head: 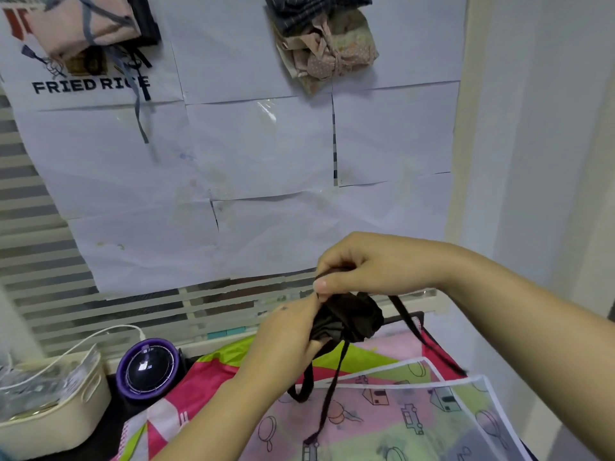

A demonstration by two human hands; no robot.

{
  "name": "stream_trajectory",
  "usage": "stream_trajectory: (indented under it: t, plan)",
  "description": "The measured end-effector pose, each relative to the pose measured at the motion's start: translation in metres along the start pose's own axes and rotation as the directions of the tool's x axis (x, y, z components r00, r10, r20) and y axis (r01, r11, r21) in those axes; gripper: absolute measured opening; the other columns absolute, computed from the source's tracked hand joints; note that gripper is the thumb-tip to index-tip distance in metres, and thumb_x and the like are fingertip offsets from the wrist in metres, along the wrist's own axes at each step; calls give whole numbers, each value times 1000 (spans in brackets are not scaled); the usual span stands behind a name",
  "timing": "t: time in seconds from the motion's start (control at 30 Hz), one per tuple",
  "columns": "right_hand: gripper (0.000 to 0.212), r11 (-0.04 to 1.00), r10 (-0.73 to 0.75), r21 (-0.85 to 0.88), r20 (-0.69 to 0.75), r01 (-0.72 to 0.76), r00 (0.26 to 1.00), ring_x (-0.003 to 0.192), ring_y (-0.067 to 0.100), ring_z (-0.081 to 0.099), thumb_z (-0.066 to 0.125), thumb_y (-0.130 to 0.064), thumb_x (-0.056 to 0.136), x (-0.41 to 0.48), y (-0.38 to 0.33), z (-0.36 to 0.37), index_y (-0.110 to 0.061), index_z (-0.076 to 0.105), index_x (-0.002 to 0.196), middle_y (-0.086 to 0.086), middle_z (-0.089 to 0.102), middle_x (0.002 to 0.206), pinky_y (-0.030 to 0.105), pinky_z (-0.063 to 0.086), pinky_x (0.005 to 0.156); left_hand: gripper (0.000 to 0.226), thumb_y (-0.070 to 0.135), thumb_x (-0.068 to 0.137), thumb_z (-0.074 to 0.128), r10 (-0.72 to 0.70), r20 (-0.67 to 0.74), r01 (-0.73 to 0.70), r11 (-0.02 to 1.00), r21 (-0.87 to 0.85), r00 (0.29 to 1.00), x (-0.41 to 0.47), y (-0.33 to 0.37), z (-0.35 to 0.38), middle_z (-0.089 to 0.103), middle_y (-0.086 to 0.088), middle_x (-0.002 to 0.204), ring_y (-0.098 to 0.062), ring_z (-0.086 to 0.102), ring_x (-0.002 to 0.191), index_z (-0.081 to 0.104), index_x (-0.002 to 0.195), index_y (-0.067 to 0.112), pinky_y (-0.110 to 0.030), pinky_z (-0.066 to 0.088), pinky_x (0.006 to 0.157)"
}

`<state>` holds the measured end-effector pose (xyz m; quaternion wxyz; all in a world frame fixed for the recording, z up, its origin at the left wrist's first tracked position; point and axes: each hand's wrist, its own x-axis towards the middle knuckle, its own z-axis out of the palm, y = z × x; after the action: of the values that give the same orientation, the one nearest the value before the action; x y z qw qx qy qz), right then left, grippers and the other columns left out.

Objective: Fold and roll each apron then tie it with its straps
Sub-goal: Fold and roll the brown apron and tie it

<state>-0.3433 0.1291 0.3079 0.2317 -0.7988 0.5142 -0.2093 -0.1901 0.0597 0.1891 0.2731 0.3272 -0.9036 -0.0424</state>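
We record the left hand (283, 344) curled round the rolled black apron (352, 317) from below, and the right hand (362, 264) directly above, knuckles up, pinching a strap (336, 270), with loose straps (333, 387) hanging beneath both.

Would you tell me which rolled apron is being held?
The black apron, gripped by left hand and right hand; the pink bundle and beige bundle lie untouched beyond.

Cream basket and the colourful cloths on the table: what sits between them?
A purple-rimmed round device stands between the basket and the cloths, seen in the head view.
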Motion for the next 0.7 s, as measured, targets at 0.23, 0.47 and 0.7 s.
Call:
stream_trajectory:
  t: [0.23, 0.47, 0.7]
  plan:
    - [23, 993, 87, -86, 38, -84, 995, 69, 3, 61, 46, -24, 100, 8, 10, 6, -16, 58, 82, -6, 63, 75, 31, 53, 77, 19, 25, 86, 62, 148, -57, -142, 985, 101, 987, -2, 5, -4, 61, 3, 98, -21, 54, 96, 53, 104, 23, -22, 20, 67]
    - [24, 892, 144, 431, 19, -138, 989, 74, 7, 59, 43, -20, 101, -6, 19, -3, -12, 55, 82, -4, 61, 75, 25, 50, 67, 55, 30, 80, 58, 123, -147, -141, 982, -123, 981, -8, 1, 3, 64, 11, 105, -7, 44, 92, 32, 125, 48, -12, 34, 75]
    - [26, 775, 206, 611, -4, -160, 979, 51, 8, 49, 42, -21, 100, -15, 34, -6, -11, 55, 79, 2, 57, 63, 18, 43, 51, 84, 12, 69, 62, 44, -315, -152, 933, -327, 948, -7, -2, 0, 48, 39, 114, -1, 52, 108, 28, 124, 66, -18, 42, 90]
